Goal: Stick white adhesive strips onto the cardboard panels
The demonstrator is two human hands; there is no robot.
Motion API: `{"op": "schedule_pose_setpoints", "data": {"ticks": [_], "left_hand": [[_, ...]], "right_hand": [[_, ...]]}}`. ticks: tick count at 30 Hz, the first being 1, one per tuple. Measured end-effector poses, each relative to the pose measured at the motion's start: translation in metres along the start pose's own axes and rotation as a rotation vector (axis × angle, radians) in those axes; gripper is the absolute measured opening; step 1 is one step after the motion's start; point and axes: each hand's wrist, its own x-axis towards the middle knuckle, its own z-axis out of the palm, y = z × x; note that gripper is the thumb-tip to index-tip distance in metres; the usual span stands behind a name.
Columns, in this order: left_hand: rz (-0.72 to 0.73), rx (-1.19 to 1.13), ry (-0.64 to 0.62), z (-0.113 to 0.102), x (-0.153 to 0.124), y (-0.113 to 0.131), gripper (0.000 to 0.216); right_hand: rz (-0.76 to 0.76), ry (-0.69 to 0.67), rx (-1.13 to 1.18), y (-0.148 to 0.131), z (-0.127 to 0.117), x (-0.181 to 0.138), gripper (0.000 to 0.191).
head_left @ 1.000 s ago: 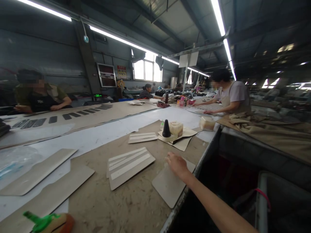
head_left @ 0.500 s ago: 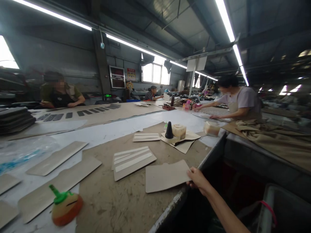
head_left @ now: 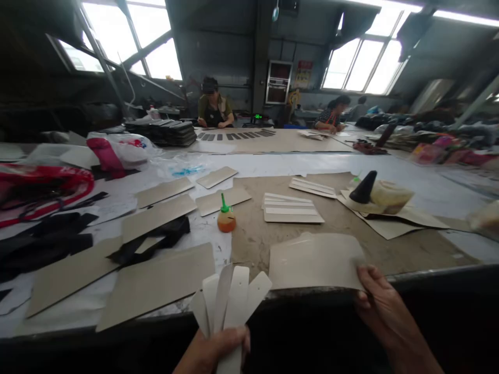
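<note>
My left hand (head_left: pixel 222 345) is closed round a fanned bunch of narrow pale strips (head_left: pixel 234 296), held upright at the table's near edge. Thumb and fingers of my right hand (head_left: pixel 380 296) pinch the right end of a flat beige panel (head_left: pixel 315 259), which is slightly bowed over the brown sheet (head_left: pixel 257 244). Just beyond it lies a fanned set of beige panels with white strips (head_left: pixel 290 209). A smaller striped set (head_left: pixel 312 187) lies farther back. Left of the brown sheet's middle stands a squat bottle (head_left: pixel 226 221) with orange-brown contents and a green nozzle.
More beige panels (head_left: pixel 156 280) and black pieces (head_left: pixel 42 236) cover the left side. A black cone (head_left: pixel 363 188) and a yellowish block (head_left: pixel 390 196) sit on pale sheets at right. Two co-workers (head_left: pixel 215 106) sit across the table, dark stacks (head_left: pixel 161 132) near one.
My view has swung left and down. My left hand with the pale strips has come into view. My right hand still grips the beige panel, now nearer the table's front edge.
</note>
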Motion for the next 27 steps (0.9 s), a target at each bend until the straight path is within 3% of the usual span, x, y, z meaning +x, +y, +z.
{"op": "schedule_pose_setpoints", "data": {"ticks": [6,9,12,16,19,20,21,25,27], "left_hand": [[-0.009,-0.068,0.040,-0.005,-0.003,-0.004,0.037],[0.001,-0.077,0.047,-0.008,-0.002,-0.005,0.034],[0.003,-0.068,0.083,-0.011,-0.001,-0.005,0.034],[-0.059,-0.016,0.180,-0.014,-0.003,-0.006,0.029],[-0.017,0.164,0.243,-0.014,-0.005,-0.006,0.021],[0.024,0.240,0.247,-0.013,-0.004,-0.006,0.018],[0.066,0.311,0.242,-0.012,-0.003,-0.007,0.017],[0.231,0.450,0.155,-0.006,0.004,-0.011,0.016],[0.256,0.501,0.133,-0.004,0.007,-0.016,0.018]], "right_hand": [[0.001,-0.120,0.185,-0.008,0.036,-0.011,0.047],[-0.048,-0.133,0.126,-0.006,0.053,-0.013,0.051],[-0.048,-0.080,-0.090,0.012,0.050,-0.009,0.054],[-0.002,0.010,-0.462,0.036,0.022,0.002,0.050],[-0.274,0.174,-1.014,0.034,0.017,-0.007,0.042],[-0.366,0.173,-1.145,0.032,0.023,-0.017,0.041],[-0.393,0.120,-1.192,0.031,0.032,-0.031,0.039],[-0.329,-0.537,-0.938,0.051,0.086,-0.091,0.033],[-0.368,-0.726,-0.898,0.070,0.106,-0.110,0.029]]}}
